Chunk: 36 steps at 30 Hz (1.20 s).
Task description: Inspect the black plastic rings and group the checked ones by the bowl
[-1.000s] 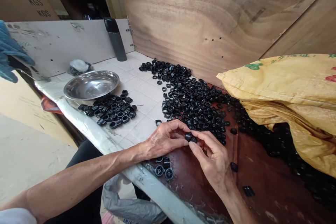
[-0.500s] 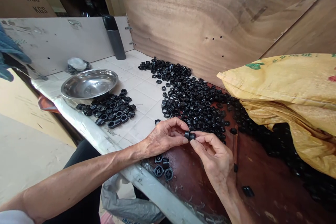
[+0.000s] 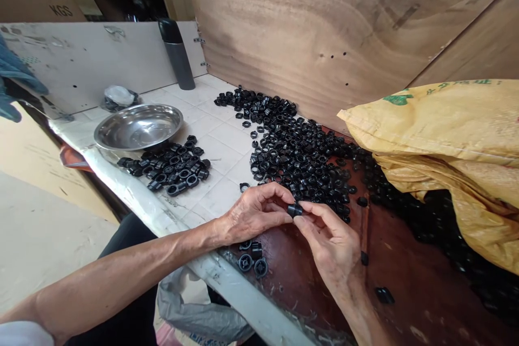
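Note:
Between my two hands is a small black plastic fitting, held above the reddish-brown board near the table's front. My left hand pinches its left end between thumb and fingertips. From the right, the thumb and forefinger of my right hand grip its other end, covering part of it. Just beyond my fingers spreads a large heap of black plastic rings. A few black round fittings lie below my left wrist, and a bigger cluster of black fittings sits farther left on the white tiles.
A steel bowl rests at the left beside the cluster, a dark flask behind it. A yellow woven sack with black parts spilling out fills the right. A plywood wall closes the back. A grey bag hangs below the front edge.
The two sections of the fitting have come closer together, so it looks shorter between my fingertips. Both hands stay in nearly the same place; the view has shifted slightly.

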Each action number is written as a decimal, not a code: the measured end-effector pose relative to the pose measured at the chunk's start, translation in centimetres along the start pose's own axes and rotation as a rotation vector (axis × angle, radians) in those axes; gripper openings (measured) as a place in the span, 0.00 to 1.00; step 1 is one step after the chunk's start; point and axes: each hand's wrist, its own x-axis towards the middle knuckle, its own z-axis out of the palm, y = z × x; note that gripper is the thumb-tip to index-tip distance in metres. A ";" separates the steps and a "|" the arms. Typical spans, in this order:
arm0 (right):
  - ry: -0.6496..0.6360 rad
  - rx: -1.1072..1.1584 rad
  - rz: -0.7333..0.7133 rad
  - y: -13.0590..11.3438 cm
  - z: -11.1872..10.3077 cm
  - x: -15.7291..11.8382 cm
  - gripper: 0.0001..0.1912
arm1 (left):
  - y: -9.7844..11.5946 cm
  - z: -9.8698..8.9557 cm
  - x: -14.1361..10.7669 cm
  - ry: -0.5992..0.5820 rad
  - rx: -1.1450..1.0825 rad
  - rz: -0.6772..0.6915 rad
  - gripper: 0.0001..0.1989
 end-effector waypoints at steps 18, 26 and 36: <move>0.003 -0.121 -0.088 0.3 0.1 -0.1 0.07 | -0.9 -0.2 -0.1 -0.007 0.198 0.135 0.09; -0.004 -0.052 -0.177 -0.2 -0.1 0.1 0.03 | -1.1 0.1 0.0 0.055 0.007 0.016 0.12; 0.015 -0.001 -0.055 -0.3 -0.4 -0.1 0.06 | 0.2 0.3 0.3 0.069 -0.036 -0.062 0.12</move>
